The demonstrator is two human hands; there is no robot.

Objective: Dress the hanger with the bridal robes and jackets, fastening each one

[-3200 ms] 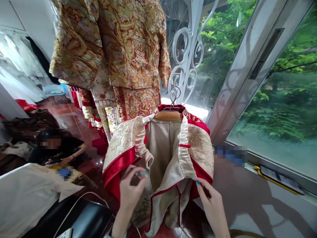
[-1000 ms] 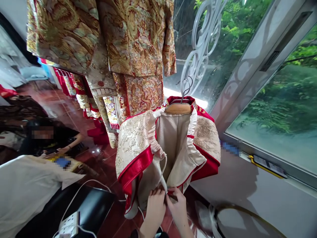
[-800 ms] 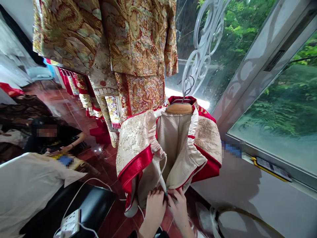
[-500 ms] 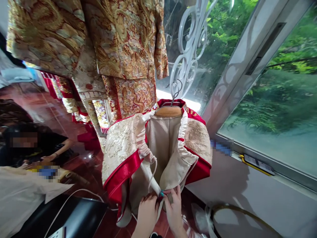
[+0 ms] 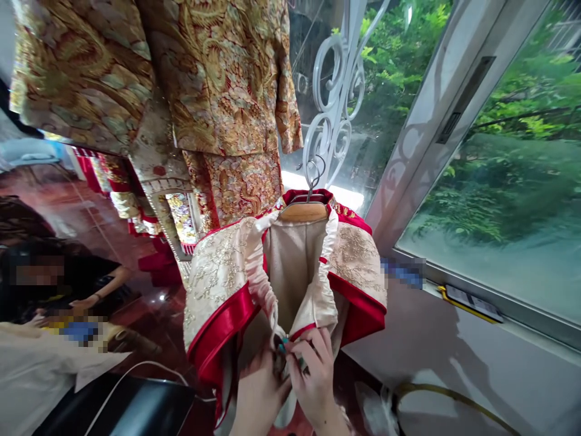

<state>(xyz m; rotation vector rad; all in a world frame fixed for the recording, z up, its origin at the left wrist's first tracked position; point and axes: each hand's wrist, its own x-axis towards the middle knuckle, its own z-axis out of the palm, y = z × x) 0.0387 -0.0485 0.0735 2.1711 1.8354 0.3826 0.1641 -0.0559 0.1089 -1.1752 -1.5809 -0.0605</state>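
Observation:
A cream and red embroidered jacket (image 5: 218,272) hangs open on a wooden hanger (image 5: 303,211) in front of me. My left hand (image 5: 256,393) and my right hand (image 5: 311,375) meet at the lower front edges of the jacket. Both are closed, pinching the cream lining and a thin white cord (image 5: 273,318) that hangs down the left front edge. My fingertips press together where the two front edges join.
A gold and red brocade gown (image 5: 218,91) hangs behind the jacket. A large window (image 5: 499,181) with a white scrolled grille (image 5: 333,97) is on the right. Another person (image 5: 68,284) sits low at the left by a cloth-covered surface (image 5: 40,369).
My hands moved from the jacket's separate front panels down and together at the lower edges. In the last half second they rose slightly and pulled the two front edges closer.

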